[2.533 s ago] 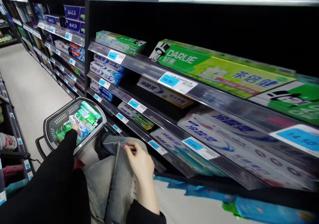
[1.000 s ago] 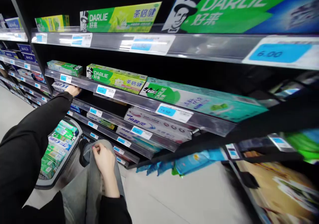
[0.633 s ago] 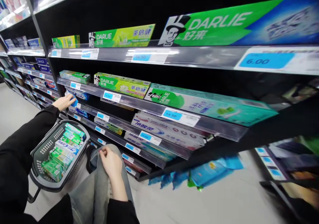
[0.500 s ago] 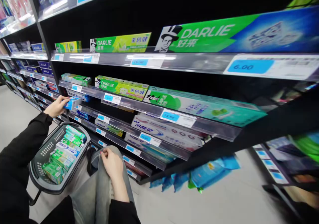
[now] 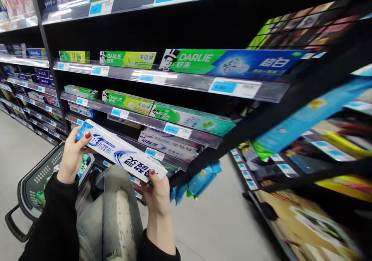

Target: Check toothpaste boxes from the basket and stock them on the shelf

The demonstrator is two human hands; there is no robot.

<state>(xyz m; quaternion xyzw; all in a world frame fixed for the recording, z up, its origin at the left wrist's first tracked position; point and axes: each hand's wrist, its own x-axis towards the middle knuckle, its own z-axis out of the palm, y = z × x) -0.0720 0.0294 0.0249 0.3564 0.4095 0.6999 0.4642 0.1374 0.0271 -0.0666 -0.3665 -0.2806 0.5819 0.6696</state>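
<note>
Both hands hold a white and blue toothpaste box [image 5: 119, 152] across my knees, its printed face turned up and the lettering upside down. My left hand [image 5: 71, 152] grips the blue end, thumb on top. At the other end my right hand [image 5: 158, 189] pinches the white corner, its thumb also on the face. Below and behind my left forearm is a grey shopping basket [image 5: 24, 187] with green and white boxes in it, partly hidden by my arm.
Shelves ahead carry Darlie toothpaste boxes [image 5: 129, 100] and price labels. Blue packets [image 5: 203, 179] hang at the shelf end, lower right. Another shelf unit [image 5: 290, 210] with packaged goods stands on the right, across the grey floor [image 5: 209, 218].
My left hand has brought the box from the lower shelf to in front of my knees. The right hand has left my knee and taken its other end. The view has shifted right.
</note>
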